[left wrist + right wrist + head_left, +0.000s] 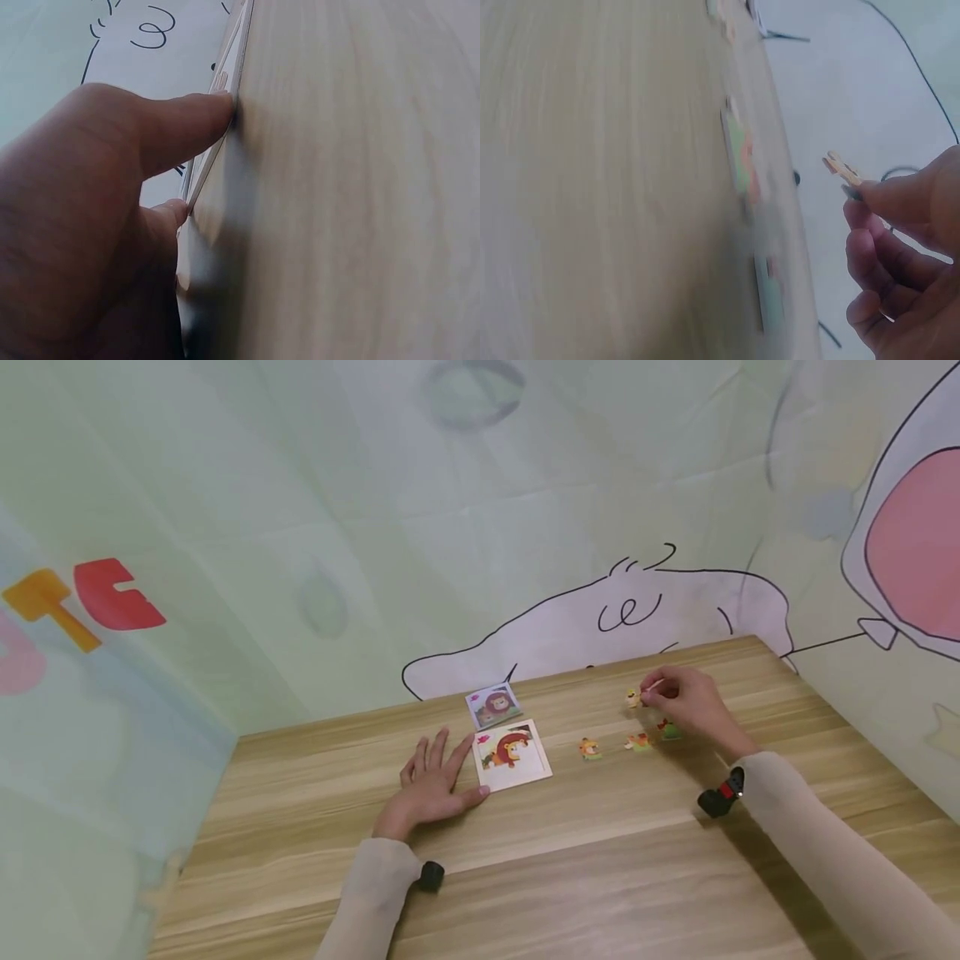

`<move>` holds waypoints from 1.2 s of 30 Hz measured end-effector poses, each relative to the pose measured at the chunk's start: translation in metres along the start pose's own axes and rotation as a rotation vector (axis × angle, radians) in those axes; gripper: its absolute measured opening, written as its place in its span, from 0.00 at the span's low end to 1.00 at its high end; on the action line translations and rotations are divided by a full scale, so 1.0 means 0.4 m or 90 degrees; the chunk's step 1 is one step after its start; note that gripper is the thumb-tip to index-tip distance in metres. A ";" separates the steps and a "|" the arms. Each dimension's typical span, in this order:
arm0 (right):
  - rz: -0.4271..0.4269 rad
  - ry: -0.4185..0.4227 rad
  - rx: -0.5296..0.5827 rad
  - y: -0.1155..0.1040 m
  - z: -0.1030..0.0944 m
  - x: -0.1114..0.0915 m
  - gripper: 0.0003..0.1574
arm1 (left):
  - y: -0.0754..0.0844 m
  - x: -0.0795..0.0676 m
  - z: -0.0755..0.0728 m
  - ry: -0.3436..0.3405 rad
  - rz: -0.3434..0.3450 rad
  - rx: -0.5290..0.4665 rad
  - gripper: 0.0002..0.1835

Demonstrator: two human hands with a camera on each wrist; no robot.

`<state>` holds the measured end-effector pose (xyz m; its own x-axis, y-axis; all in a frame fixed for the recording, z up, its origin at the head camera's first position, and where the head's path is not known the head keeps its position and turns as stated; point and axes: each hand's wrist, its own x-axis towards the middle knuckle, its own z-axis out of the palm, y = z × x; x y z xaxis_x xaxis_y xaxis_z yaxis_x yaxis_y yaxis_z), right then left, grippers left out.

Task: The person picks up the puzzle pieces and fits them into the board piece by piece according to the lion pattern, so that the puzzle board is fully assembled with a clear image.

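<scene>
My left hand (435,789) lies spread on the table, its thumb and index fingertips at the left edge of a square puzzle board (534,768). Part of a lion picture fills the board; its right and lower area is bare white. In the left wrist view the thumb (180,127) touches the board's side. Over the table at the right, my right hand (693,702) pinches a small yellowish puzzle piece (632,698) between thumb and fingers. The right wrist view shows this puzzle piece (841,168) edge-on, raised off the table.
Behind the board lies a lion picture card (495,705). Three loose pieces sit right of the board: an orange one (589,748), an orange-and-white one (638,742) and a green one (668,730). A printed cloth wall (375,568) rises behind the wooden table (315,802).
</scene>
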<state>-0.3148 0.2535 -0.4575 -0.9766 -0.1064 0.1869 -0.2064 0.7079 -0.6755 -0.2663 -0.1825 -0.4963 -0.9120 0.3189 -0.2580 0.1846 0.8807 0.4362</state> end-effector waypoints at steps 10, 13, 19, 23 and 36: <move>-0.027 -0.011 0.040 -0.050 0.075 0.003 0.09 | -0.004 0.000 0.000 0.003 -0.001 0.008 0.53; -0.024 -0.023 0.060 -0.064 0.100 0.003 0.09 | -0.003 0.000 0.000 0.002 -0.002 0.006 0.53; -0.019 -0.048 0.116 -0.091 0.142 0.001 0.09 | -0.002 0.000 0.001 0.002 -0.001 0.004 0.53; -0.009 -0.067 0.121 -0.113 0.167 -0.001 0.08 | -0.004 0.001 0.000 0.004 0.000 0.005 0.53; -0.013 -0.115 0.150 -0.197 0.249 0.001 0.07 | 0.004 -0.003 -0.002 0.001 -0.002 0.001 0.53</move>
<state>-0.3049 0.1281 -0.4750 -0.9627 -0.2565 0.0864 -0.2138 0.5252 -0.8237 -0.2651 -0.1818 -0.4946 -0.9135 0.3148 -0.2578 0.1817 0.8825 0.4338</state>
